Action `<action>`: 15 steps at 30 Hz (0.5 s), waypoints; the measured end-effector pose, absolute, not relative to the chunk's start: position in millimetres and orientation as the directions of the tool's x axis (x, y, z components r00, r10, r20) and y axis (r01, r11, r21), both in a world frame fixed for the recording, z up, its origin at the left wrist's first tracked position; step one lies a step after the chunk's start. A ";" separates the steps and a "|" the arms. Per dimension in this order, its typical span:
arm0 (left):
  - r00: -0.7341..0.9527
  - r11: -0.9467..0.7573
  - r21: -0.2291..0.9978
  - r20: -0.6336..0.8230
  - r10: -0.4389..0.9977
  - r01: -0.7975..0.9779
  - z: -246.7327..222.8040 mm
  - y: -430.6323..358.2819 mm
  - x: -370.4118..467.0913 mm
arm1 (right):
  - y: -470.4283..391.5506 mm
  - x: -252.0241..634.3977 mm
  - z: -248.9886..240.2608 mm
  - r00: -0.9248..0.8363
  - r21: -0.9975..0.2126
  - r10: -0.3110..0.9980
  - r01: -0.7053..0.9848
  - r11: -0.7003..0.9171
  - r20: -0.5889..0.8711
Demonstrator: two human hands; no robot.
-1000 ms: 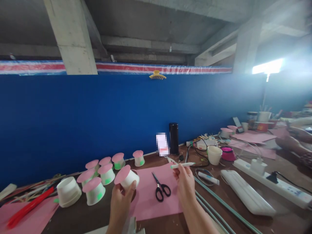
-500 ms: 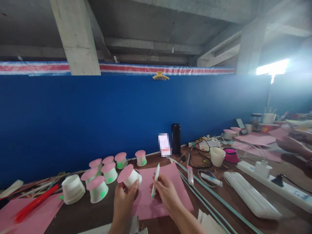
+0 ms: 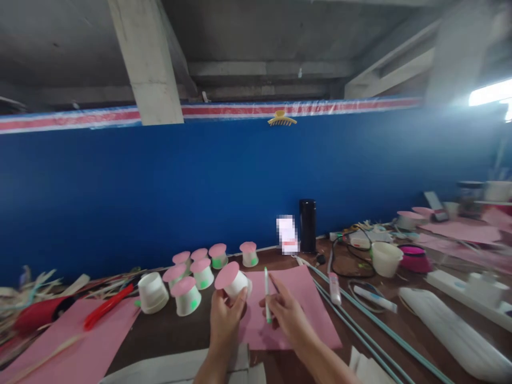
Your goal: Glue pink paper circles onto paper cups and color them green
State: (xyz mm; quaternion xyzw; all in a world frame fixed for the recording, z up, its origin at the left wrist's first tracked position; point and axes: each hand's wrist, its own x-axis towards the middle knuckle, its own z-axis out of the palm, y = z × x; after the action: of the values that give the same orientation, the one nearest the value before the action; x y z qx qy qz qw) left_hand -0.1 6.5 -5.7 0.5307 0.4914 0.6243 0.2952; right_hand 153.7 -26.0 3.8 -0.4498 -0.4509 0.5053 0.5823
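1. Left hand (image 3: 226,316): fingers and thumb gripping a white cup (image 3: 238,285) by its sides; the cup is tilted, a pink paper disc (image 3: 226,276) on its raised end; held near the left edge of a pink sheet (image 3: 314,317).
2. Right hand (image 3: 288,316): fingers closed round a slim white pen (image 3: 267,294) with green ends; pen near upright, over the sheet; apart from the cup.
3. Left of the cup, and behind it: seven disc-topped cups (image 3: 186,296) standing on the brown table (image 3: 160,338); green patches visible on several; plain white cups (image 3: 152,294), seemingly nested, at the group's left.
4. Far left: red strip (image 3: 108,307) lying partly on another pink sheet (image 3: 86,336).
5. Behind the sheet: black bottle (image 3: 308,226), upright; blurred-out phone (image 3: 288,234) just beside it.
6. Right of the sheet: pale green tubes (image 3: 362,316); small clear bottle (image 3: 335,289); white power strip (image 3: 470,298) farther off.
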 end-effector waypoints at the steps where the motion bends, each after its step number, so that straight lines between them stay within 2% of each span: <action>1: -0.240 -0.332 0.929 0.365 0.900 0.165 -4.9 6.1 0.2 | -27.5 155.3 7.5 0.108 -0.971 0.991 -0.219 0.097 0.075; 6: -0.207 -0.257 0.962 0.270 0.940 0.088 2.6 2.1 2.2 | -38.9 164.2 26.7 0.033 -0.917 0.999 -0.396 0.051 0.041; 12: -0.135 -0.287 0.957 0.290 0.948 0.039 8.6 -3.8 4.5 | -44.9 173.4 36.2 -0.018 -0.756 0.999 -0.654 0.024 0.047; 15: -0.138 -0.285 0.958 0.287 0.948 0.033 12.2 -5.2 5.0 | -43.5 177.4 37.4 -0.010 -0.717 0.999 -0.696 0.026 0.046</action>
State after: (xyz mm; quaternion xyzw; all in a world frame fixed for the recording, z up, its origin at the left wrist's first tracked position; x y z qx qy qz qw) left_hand 5.0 -5.2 12.2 0.5336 0.4598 0.5981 0.3823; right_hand 177.4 -43.5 37.4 -0.2591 -0.2918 0.6479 0.6542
